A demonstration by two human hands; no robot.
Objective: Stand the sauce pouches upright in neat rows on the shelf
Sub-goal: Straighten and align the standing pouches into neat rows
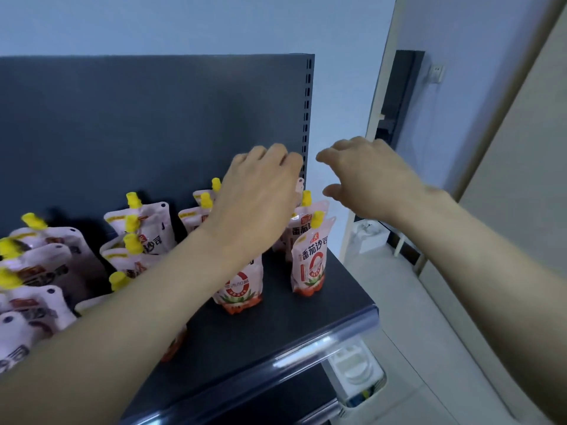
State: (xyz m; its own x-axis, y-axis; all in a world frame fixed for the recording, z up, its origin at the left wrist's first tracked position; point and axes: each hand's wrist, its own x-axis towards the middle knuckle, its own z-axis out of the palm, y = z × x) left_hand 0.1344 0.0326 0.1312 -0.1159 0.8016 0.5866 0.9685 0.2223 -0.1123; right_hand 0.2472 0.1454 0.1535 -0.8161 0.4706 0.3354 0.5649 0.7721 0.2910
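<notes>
Above the right end of a dark shelf (306, 317), two bare hands reach forward over rows of sauce pouches. The left hand (260, 197) is seen from the back, its fingers curled down toward the far pouches in the right-hand rows; whether it grips one cannot be told, because the hand hides the pouch tops beneath it. The right hand (368, 176) hangs just past the shelf's right edge, fingers loosely spread and holding nothing. Directly below the hands, white pouches with red bases and yellow caps stand upright in two short rows; the nearest pouch of the right row (310, 259) stands alone near the shelf's right edge, and another upright pouch (241, 289) stands to its left, partly behind the left forearm. Farther left, more pouches (138, 237) lean and overlap untidily, and those at the far left (33, 271) lie tilted in a blurred heap. A dark back panel (153, 124) rises behind the shelf, with a pale wall (184, 23) above it.
</notes>
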